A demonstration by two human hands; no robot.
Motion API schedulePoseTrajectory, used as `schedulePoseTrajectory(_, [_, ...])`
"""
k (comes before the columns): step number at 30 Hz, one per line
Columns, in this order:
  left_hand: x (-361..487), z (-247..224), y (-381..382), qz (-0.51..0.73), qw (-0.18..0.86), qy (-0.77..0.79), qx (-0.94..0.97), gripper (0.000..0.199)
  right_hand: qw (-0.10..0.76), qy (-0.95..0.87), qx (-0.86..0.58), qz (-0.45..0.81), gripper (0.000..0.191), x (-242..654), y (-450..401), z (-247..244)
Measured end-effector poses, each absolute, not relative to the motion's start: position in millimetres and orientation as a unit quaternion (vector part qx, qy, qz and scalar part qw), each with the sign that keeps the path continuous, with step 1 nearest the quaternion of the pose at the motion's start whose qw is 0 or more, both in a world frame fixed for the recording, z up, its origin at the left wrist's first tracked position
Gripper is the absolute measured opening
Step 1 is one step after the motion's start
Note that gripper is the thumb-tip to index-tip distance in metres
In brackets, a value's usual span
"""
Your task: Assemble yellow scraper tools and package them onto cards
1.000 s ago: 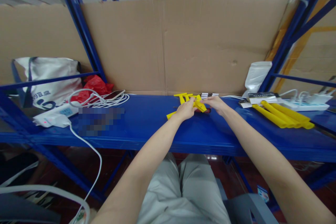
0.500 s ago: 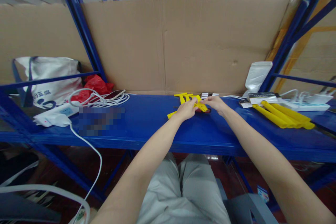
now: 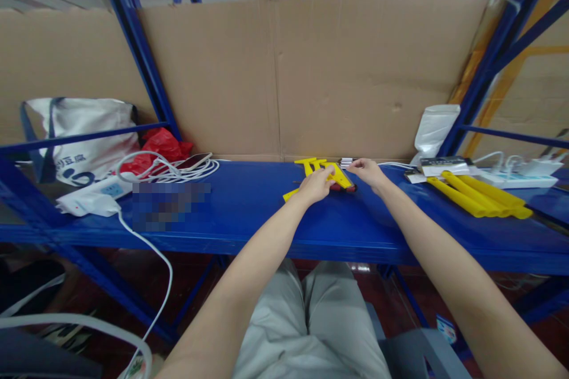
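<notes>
Grey trousers (image 3: 311,314) filled the near side, and up on the blue bench (image 3: 258,213) lay the yellow piece (image 3: 341,177), right under the left hand (image 3: 316,185), fingers closed on its left side! A dark red thing (image 3: 349,188) peeked out from beneath the yellow piece. Just to its right came the right hand (image 3: 367,173), fingertips drawn together; whether they pinched anything, you couldn't tell. Well right of the yellow piece, yellow tubes (image 3: 482,196) lay together; far to its left sat a white power strip (image 3: 109,188). Beyond it all stood the cardboard (image 3: 329,77).
</notes>
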State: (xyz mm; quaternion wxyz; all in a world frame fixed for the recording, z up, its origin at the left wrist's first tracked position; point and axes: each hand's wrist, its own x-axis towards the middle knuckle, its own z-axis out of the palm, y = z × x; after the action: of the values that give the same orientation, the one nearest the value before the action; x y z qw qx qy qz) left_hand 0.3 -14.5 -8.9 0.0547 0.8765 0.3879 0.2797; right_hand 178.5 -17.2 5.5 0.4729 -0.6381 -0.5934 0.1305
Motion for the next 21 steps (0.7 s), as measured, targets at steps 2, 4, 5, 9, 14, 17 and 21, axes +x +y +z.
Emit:
schedulePoseTrajectory(2, [0,-9,-14,0.282,0.056,0.388,0.876,0.022,0.439,-0.599,-0.667,0.064,0.004,189,-15,5])
schedulePoseTrajectory(4, [0,-9,-14,0.283,0.056,0.387,0.875,0.023,0.383,-0.606,-0.697,-0.003,0.010,200,-13,4])
schedulePoseTrajectory(5, [1,-10,-13,0.284,0.057,0.386,0.876,0.023,0.352,-0.608,-0.711,-0.030,0.015,206,-12,3])
schedulePoseTrajectory(9, [1,-13,-9,0.294,0.066,0.378,0.875,0.023,0.244,-0.601,-0.757,-0.080,0.029,222,-14,1])
schedulePoseTrajectory(14, [2,-15,-6,0.303,0.076,0.372,0.874,0.022,0.137,-0.581,-0.801,-0.044,0.038,227,-20,-2])
schedulePoseTrajectory(17, [2,-15,-6,0.302,0.075,0.370,0.875,0.021,0.106,-0.582,-0.806,-0.024,0.044,226,-21,-3])
schedulePoseTrajectory(21, [2,-14,-8,0.300,0.075,0.368,0.877,0.024,0.088,-0.586,-0.805,-0.021,0.047,224,-19,-5])
